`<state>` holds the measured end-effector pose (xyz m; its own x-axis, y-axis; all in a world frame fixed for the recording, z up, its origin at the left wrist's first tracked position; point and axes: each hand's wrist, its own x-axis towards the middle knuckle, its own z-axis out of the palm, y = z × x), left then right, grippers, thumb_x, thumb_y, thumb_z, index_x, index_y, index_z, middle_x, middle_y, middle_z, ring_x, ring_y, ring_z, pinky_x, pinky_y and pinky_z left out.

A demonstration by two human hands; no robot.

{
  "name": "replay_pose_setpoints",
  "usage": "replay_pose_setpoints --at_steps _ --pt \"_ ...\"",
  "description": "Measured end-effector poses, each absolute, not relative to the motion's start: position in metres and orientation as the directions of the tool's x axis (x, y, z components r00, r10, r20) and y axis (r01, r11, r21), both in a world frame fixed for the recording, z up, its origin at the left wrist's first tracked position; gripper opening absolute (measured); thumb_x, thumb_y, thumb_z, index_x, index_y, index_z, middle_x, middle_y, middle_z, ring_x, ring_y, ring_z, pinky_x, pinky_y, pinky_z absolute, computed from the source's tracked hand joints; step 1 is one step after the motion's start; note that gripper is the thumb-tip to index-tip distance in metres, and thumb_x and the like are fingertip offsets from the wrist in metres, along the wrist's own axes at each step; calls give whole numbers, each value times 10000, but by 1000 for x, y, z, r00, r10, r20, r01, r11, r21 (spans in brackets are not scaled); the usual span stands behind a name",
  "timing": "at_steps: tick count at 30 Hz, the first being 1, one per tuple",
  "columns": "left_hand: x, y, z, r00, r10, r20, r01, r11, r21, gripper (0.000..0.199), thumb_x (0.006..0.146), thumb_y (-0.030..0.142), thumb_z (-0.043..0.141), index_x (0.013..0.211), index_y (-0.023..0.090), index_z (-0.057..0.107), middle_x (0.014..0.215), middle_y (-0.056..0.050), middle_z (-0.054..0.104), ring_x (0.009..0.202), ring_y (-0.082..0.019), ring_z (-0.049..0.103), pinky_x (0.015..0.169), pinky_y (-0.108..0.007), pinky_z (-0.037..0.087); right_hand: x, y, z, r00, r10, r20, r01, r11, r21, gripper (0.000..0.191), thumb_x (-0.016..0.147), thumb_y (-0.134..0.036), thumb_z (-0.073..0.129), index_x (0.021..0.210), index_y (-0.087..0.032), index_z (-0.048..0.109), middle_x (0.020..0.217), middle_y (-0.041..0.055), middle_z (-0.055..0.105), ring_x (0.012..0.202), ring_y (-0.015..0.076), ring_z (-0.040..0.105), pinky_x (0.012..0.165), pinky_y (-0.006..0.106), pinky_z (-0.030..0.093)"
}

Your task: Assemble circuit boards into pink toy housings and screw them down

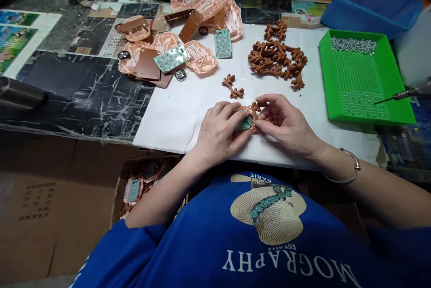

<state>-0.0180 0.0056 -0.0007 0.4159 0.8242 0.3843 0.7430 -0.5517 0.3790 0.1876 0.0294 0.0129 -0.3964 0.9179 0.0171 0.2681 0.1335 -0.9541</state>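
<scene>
My left hand (220, 128) is closed over a small pink plastic shell with a green circuit board (247, 122) in it, low over the white sheet (168, 122). At the shell's right end, my right hand (286, 122) pinches a brown antler-shaped plastic piece (256, 107) between thumb and fingers. My left fingers hide much of the shell, so I cannot tell how the piece sits in it. Just beyond my hands lies a loose brown antler piece (232, 87). A heap of similar antler pieces (276, 59) is further back.
Pink shells (202, 57) with wired circuit boards (171, 58) are piled at the back left. To the right stand a green tray (367, 115) of screws (353, 45), a screwdriver (400, 95) and a blue bin (370, 7). A carton (117, 194) of parts sits below the table edge.
</scene>
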Motion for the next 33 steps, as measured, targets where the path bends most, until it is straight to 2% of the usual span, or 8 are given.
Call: replay_pose_setpoints --at_steps 6,9,14,20,25,29,33 --pt "-18 6 -1 426 817 390 739 -562 371 365 937 423 579 1201 177 627 1291 -103 649 1183 -277 551 964 -418 474 192 32 16 -480 876 42 435 279 -856 440 868 -264 646 1276 -214 489 824 -11 625 713 138 604 677 290 484" --pt "-18 7 -2 415 813 408 736 -563 375 358 927 413 591 1189 174 637 1264 -101 661 1170 -275 561 948 -404 482 192 35 19 -465 885 9 466 253 -848 465 874 -310 657 1288 -200 476 781 -14 638 673 144 606 649 293 479" --pt "-18 8 -3 421 809 409 730 -570 376 324 919 382 604 1170 181 642 1251 -101 665 1160 -269 562 947 -404 487 192 46 21 -361 930 73 572 283 -770 293 907 -404 634 1102 -185 629 800 30 649 649 149 593 609 303 468" --pt "-18 9 -4 420 799 430 714 -584 387 298 920 366 604 1137 168 650 1247 -105 663 1149 -263 562 964 -409 490 193 61 15 -369 929 -14 488 181 -854 261 887 -423 657 989 -183 650 745 27 658 616 142 575 571 289 447" --pt "-17 8 -5 432 804 409 731 -578 363 295 928 381 597 1140 182 645 1274 -107 652 1171 -276 550 968 -425 484 189 72 17 -373 923 -99 472 97 -876 240 805 -362 747 856 -189 588 645 -10 586 571 117 514 511 250 371" --pt "-18 8 -5 441 804 399 729 -580 364 302 935 392 595 1150 185 642 1280 -103 650 1173 -272 550 971 -420 477 186 79 17 -415 882 -223 399 -44 -916 269 813 -359 756 818 -194 543 600 -25 557 476 91 464 436 231 320" --pt "-20 10 -5 451 798 399 724 -588 360 305 937 390 593 1150 177 645 1273 -105 650 1168 -276 548 964 -421 474 188 82 17 -451 866 -217 437 2 -899 281 829 -394 744 826 -197 544 588 -31 562 435 86 462 407 225 327"
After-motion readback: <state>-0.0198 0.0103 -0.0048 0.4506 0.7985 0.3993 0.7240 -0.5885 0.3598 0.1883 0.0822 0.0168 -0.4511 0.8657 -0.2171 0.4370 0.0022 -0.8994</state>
